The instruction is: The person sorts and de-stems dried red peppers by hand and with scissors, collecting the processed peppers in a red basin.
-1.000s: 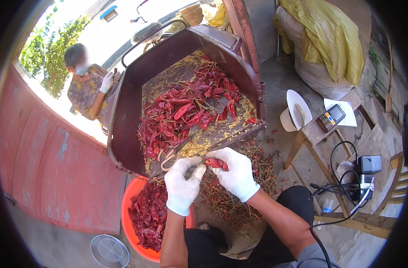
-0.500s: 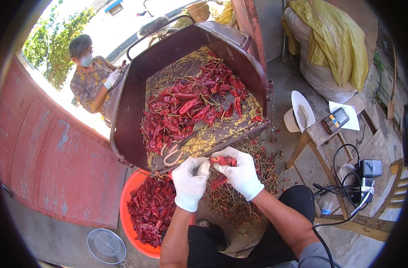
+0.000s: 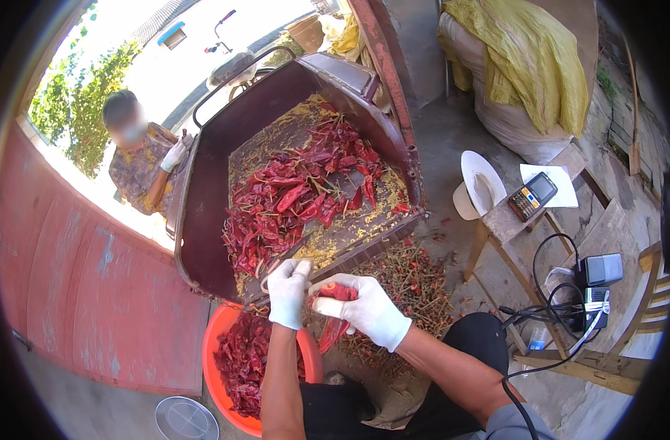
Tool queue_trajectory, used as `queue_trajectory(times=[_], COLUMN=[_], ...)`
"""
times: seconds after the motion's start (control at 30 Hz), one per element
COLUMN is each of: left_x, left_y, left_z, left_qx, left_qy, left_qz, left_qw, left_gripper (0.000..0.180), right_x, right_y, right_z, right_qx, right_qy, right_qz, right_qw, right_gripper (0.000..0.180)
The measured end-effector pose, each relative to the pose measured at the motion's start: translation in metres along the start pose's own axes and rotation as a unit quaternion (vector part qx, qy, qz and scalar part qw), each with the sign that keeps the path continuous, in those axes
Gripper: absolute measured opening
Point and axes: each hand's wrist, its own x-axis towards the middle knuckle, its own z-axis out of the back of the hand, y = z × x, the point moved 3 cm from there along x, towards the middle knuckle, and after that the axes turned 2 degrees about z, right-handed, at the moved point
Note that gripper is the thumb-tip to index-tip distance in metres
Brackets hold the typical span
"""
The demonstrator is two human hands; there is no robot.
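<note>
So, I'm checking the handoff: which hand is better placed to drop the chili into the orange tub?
Probably right. The right hand grips the chili; the left hand only touches its end. The tub sits just below.

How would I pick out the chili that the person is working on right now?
Find the big dark red metal bin heaped with dried red chilies. At its lower lip two white-gloved hands meet, the left hand and the right hand. The chili is the one pinched between them, off the heap, unlike those lying loose in the bin.
</note>
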Motion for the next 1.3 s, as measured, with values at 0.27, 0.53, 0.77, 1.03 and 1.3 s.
queue_trajectory(times=[0.27,0.53,0.77,1.03,1.3], left_x=[0.082,0.085,-0.004,-0.079,-0.08], left_y=[-0.005,0.008,-0.03,-0.056,-0.031], left_z=[-0.054,-0.037,-0.013,-0.022,-0.006], left_qx=[0.459,0.385,0.365,0.324,-0.002], left_qy=[-0.11,-0.165,-0.178,-0.124,-0.017], left_qz=[-0.252,-0.259,-0.345,-0.405,-0.148], left_qw=[0.845,0.87,0.846,0.846,0.989], left_gripper=[0.035,0.026,0.017,0.014,0.013], right_x=[0.005,0.021,0.018,0.017,0.012], right_y=[-0.007,-0.011,0.0,-0.017,-0.023], right_z=[0.009,0.026,0.023,0.01,0.004], right_qx=[0.013,-0.282,-0.479,-0.511,-0.476], right_qy=[-0.001,-0.077,-0.166,-0.172,-0.172], right_qz=[-0.038,0.048,0.155,0.185,0.265], right_qw=[0.999,0.955,0.848,0.822,0.821], right_gripper=[0.028,0.043,0.057,0.058,0.027])
